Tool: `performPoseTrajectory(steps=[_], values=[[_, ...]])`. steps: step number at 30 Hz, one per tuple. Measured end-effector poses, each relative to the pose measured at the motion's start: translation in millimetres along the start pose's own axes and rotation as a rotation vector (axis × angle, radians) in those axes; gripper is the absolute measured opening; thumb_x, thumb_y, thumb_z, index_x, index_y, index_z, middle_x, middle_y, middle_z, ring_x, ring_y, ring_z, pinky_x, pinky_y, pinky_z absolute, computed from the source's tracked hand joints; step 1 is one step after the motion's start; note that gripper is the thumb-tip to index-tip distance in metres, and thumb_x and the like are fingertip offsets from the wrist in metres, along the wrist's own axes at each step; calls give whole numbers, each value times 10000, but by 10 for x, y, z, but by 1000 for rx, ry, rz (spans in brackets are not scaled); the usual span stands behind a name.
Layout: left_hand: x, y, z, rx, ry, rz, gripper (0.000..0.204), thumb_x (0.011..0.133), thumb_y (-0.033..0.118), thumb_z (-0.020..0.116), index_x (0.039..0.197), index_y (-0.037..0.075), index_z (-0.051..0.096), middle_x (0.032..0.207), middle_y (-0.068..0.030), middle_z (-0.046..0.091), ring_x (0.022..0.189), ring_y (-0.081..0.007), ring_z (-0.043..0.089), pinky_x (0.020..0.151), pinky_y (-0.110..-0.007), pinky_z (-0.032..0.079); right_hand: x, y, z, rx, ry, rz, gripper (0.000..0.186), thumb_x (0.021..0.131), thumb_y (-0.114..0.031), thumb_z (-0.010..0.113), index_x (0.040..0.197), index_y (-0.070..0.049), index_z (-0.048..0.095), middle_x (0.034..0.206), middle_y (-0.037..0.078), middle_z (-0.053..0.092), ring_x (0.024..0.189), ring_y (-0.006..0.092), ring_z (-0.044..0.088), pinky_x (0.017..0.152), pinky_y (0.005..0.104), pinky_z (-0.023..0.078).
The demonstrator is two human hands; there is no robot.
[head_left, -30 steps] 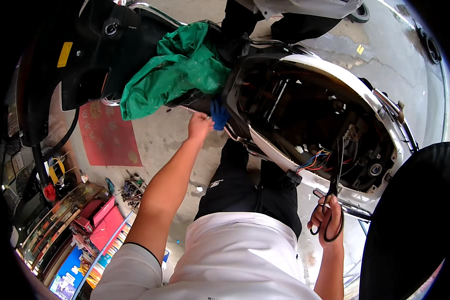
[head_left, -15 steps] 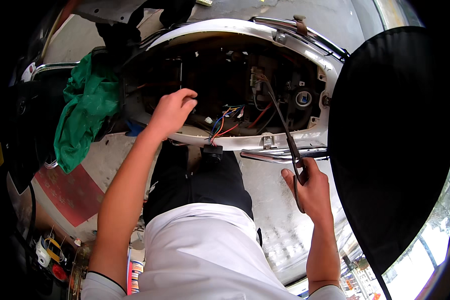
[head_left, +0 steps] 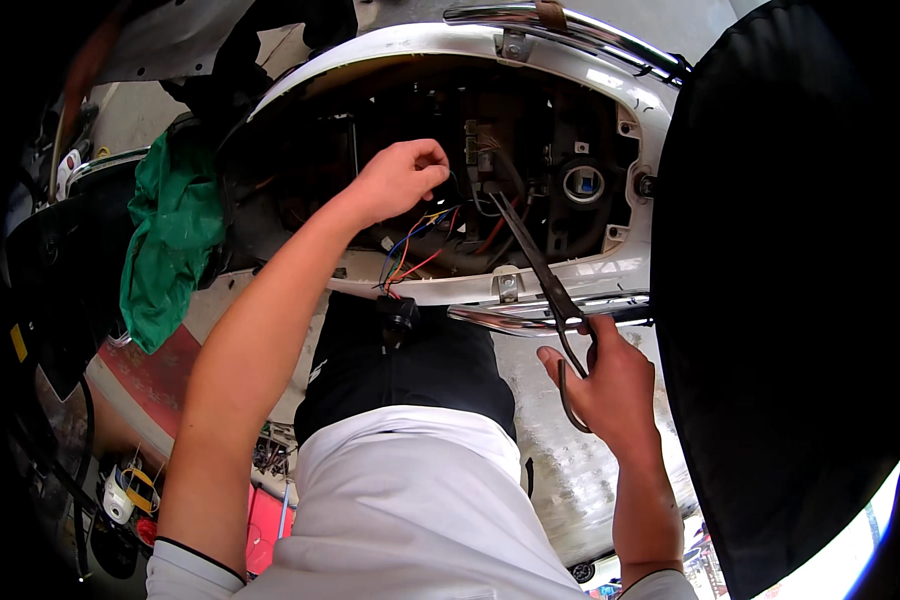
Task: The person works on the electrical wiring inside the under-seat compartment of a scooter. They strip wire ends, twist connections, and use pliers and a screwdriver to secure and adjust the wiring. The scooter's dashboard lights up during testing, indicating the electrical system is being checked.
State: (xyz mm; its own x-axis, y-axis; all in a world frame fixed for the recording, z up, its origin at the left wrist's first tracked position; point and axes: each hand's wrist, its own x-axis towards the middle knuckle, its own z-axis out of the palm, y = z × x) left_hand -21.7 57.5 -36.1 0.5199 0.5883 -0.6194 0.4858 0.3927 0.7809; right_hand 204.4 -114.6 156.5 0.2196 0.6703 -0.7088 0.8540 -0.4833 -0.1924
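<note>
My left hand is over the opening of a white scooter body, fingers curled and thumb near them; what they pinch, if anything, is too small to make out. Just below it, thin coloured wires rise from a small black box on the near rim. My right hand holds long dark scissors by their curved handles. The blade tips point into the opening, a little right of my left hand. Beyond them a pale connector with wires sits inside the dark bay.
A chrome rail runs along the near side and another chrome rail along the far side. At right stands a large black seat or cover. A green cloth hangs at left. Inside the bay is a round port.
My left hand has moved right and slightly up, its fingers more curled. The scissors have shifted left with my right hand, their tips lower in the view. The view itself has shifted.
</note>
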Motion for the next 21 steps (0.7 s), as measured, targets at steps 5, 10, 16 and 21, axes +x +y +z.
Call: performPoseTrajectory(steps=[5, 10, 16, 21], values=[[140, 122, 231, -284, -29, -109, 124, 957, 136, 569, 987, 18, 595, 903, -64, 679, 668, -83, 577, 564, -225, 458, 222, -4, 32, -161, 101, -119, 450, 825, -432, 752, 914, -27, 576, 704, 112, 658, 652, 310, 676, 547, 409, 495], [139, 45, 291, -374, -38, -135, 122, 967, 132, 571, 995, 16, 600, 886, -66, 670, 693, -100, 609, 605, -244, 506, 389, -83, 31, -213, 26, -104, 445, 860, -433, 714, 867, -12, 571, 662, 147, 659, 625, 330, 680, 545, 419, 506], [100, -5, 329, -500, -37, -124, 150, 983, 148, 573, 1036, 13, 612, 871, -66, 656, 744, -124, 642, 692, -270, 556, 453, -92, 110, -234, 2, -108, 444, 877, -437, 697, 869, -10, 575, 637, 155, 658, 601, 340, 679, 547, 432, 513], [48, 44, 314, -478, 50, -121, 251, 960, 143, 614, 1167, 1, 631, 910, -68, 672, 825, -117, 642, 754, -263, 544, 472, -167, 107, -184, -50, -32, 456, 891, -437, 682, 937, 12, 617, 682, 176, 677, 668, 361, 692, 613, 444, 526]])
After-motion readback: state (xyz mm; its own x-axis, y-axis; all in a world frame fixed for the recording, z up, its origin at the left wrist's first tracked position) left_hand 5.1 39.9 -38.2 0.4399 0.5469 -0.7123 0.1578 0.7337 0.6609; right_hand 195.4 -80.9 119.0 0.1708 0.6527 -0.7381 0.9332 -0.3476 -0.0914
